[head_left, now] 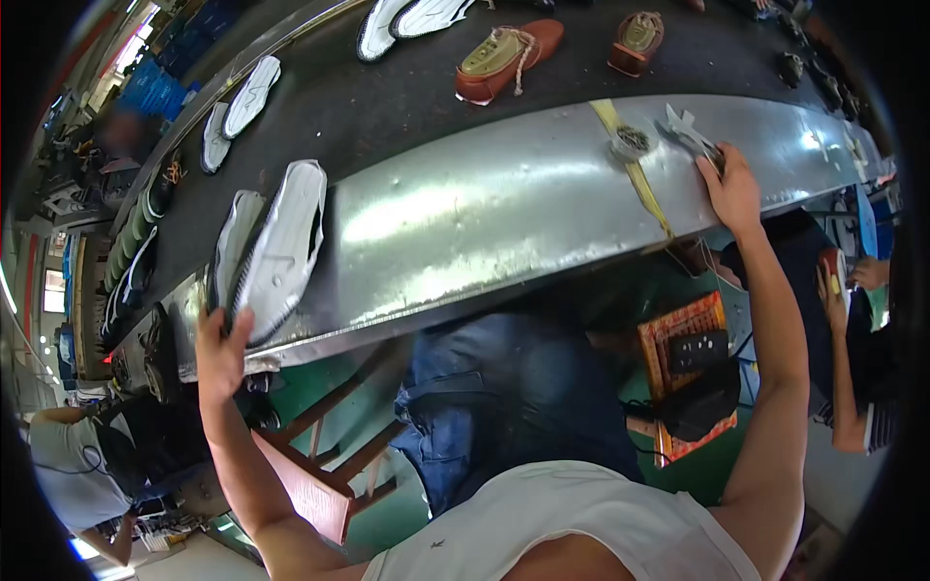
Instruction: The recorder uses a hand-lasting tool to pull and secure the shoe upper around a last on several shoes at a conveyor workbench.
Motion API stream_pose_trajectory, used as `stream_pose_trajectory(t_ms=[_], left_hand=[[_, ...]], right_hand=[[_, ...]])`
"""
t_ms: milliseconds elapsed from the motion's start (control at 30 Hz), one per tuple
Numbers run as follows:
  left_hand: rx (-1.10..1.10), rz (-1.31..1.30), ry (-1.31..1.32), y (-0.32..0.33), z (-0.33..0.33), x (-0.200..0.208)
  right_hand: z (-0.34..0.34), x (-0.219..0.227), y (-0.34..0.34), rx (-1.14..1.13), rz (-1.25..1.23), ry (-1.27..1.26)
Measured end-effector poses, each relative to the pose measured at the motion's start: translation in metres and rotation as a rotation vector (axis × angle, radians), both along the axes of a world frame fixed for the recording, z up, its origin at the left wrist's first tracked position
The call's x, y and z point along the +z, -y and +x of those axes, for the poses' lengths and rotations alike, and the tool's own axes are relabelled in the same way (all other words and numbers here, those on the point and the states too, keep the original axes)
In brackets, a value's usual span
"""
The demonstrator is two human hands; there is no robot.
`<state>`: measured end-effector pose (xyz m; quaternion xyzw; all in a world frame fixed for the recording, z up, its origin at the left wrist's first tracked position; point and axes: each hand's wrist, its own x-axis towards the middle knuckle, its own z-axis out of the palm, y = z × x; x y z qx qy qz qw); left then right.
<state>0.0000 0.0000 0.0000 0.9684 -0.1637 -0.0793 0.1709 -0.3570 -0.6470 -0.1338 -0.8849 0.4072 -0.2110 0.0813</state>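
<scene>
A pair of shoe uppers with white undersides and dark edges lies at the left end of the metal ledge; the larger white one leans beside its partner. My left hand grips the near end of this pair, thumb apart from the fingers, with the dark edge between them. On the right, my right hand is closed round the handles of a pair of scissors, whose pale blades point away from me over the ledge. Part of the handles is hidden by my fingers.
The shiny metal ledge borders a dark conveyor belt. Brown shoes and more white uppers lie on the belt. A small round dish sits on a yellow strap. A wooden stool stands below left; co-workers are at both sides.
</scene>
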Motion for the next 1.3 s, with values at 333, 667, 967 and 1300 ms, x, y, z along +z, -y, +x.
stream_pose_trajectory(t_ms=[333,667,967,1300], left_hand=[[-0.347,0.248,0.289,0.082,0.019,-0.049],[-0.093,-0.413,-0.419,0.109,0.032,-0.029],[-0.343,-1.199,-0.322,0.058,-0.270,-0.163],[-0.448,-1.112,-0.886,0.049,-0.300,-0.201]], right_hand=[[-0.049,0.003,-0.127,0.305,-0.196,0.256],[-0.145,-0.014,-0.353,0.167,1.817,0.257],[-0.166,-0.013,-0.372,0.595,1.271,0.023],[-0.149,-0.007,-0.402,0.855,1.081,-0.105]])
